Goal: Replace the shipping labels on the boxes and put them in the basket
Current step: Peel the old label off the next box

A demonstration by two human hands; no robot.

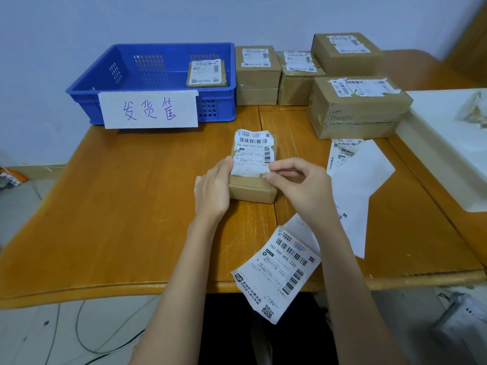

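A small flat cardboard box (pixel 251 191) lies mid-table with a wrinkled old shipping label (pixel 253 151) on top. The label's near edge is lifted off the box. My left hand (pixel 212 191) grips the box's left side, thumb on the label's corner. My right hand (pixel 297 185) pinches the label's near right corner between thumb and fingertips. A fresh label sheet (pixel 276 270) lies at the table's front edge under my right forearm. The blue basket (pixel 87 88) stands at the back left with one labelled box (pixel 207 73) inside.
Several labelled cardboard boxes (pixel 355 109) are stacked at the back right beside the basket. White backing papers and labels (pixel 361 185) lie to the right of my hands. A white tray (pixel 448 143) sits at the far right. Cables run over the floor.
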